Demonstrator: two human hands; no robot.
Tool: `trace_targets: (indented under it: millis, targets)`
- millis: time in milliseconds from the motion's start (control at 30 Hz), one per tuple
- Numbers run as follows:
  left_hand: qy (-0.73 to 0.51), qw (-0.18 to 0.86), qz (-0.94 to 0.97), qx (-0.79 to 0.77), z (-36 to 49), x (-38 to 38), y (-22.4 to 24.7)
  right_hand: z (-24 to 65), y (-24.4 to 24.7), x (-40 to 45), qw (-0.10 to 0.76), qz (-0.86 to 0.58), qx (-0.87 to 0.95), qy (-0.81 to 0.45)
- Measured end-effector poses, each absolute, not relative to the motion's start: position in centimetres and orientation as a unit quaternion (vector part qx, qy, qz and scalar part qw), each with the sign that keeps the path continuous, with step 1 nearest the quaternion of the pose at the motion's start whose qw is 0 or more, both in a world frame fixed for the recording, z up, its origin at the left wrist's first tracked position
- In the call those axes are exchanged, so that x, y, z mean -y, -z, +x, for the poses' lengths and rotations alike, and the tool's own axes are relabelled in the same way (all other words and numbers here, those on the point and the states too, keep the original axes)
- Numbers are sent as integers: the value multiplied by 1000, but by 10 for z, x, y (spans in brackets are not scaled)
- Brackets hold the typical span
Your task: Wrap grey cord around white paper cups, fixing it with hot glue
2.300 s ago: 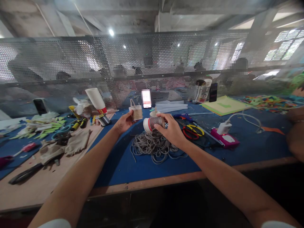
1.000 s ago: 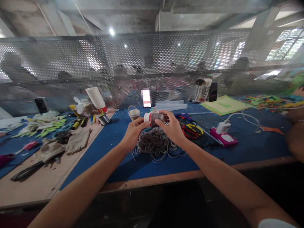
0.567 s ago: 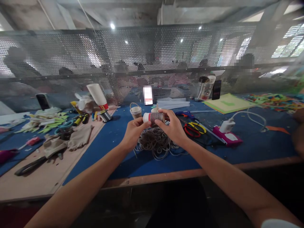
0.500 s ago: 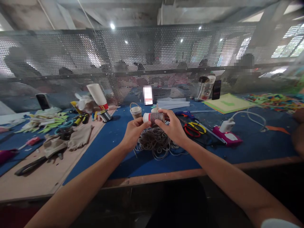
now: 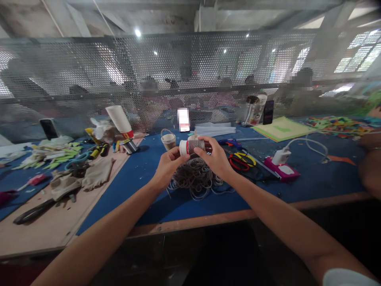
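A white and red paper cup (image 5: pixel 184 148), partly wrapped in grey-brown cord, lies sideways between my hands above the blue table. My left hand (image 5: pixel 168 165) pinches its white end with thumb and fingers. Around the wrapped part, my right hand (image 5: pixel 216 157) has its fingers closed, thumb on the cord. Directly below rests a loose tangle of grey cord (image 5: pixel 195 180) on the table. Behind my left hand stands a small cup-shaped basket with a handle (image 5: pixel 168 140).
Scissors with red and yellow handles (image 5: pixel 241 161) and a magenta box with a white plug (image 5: pixel 284 171) are at the right. Stacked paper cups (image 5: pixel 118 119), gloves (image 5: pixel 98 174) and pliers lie left. A lit phone (image 5: pixel 183 119) stands before the perforated screen (image 5: pixel 193 59).
The cup has turned slightly in my hands, showing more of its red band. The surroundings have shifted a little leftward in the view.
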State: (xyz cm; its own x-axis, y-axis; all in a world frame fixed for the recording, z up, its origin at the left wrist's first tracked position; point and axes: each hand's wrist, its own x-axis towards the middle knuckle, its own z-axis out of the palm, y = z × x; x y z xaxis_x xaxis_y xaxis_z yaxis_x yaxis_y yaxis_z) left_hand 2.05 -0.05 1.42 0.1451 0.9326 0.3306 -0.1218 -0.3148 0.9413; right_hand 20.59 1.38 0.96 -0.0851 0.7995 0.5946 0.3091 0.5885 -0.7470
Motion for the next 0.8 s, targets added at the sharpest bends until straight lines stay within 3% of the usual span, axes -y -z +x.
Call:
trace_targets:
  millis: [400,800]
  targets:
    - [-583,490,552,-340,22,3,-15,205,-9,-15,541,-396,698,-253]
    - [-590,482,554,-335,22,5,-18,207,-11,-12,534,-401,721,-186]
